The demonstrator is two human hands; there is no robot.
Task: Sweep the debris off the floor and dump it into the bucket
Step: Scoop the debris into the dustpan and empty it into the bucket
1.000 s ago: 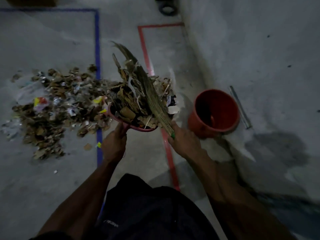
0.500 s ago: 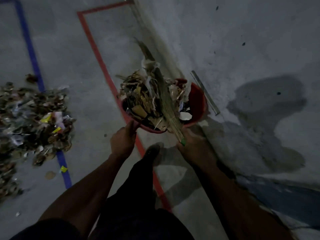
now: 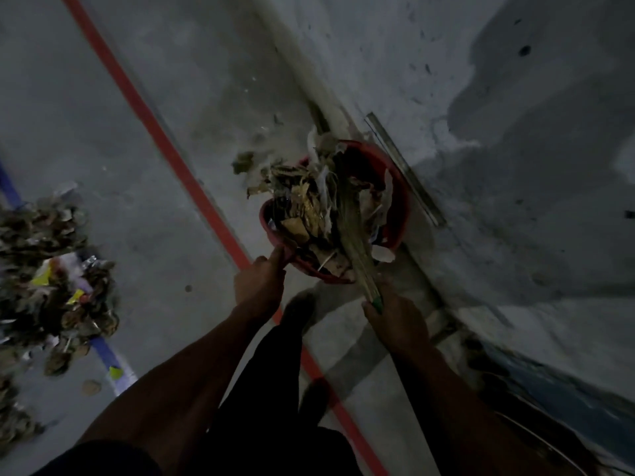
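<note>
Left hand [image 3: 259, 286]: grips the near rim of the dustpan [image 3: 275, 231], loaded with debris [image 3: 302, 207]. Right hand [image 3: 395, 321]: right of that grip, holding the broom [image 3: 354, 242] by its handle end; bristles lie across the load. Bucket [image 3: 395, 201]: beyond both grips, under the dustpan's far side. Metal strip [image 3: 405, 170]: on the floor just right of the bucket. Debris pile [image 3: 51, 286]: well left of the left grip, on the floor. Floor line [image 3: 165, 142]: between pile and dustpan, passing beneath the left hand.

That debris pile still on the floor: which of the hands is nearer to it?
Left. The left hand grips the loaded dustpan, with the debris pile off to its left. The right hand holds the broom, farther away, on the bucket side.
</note>
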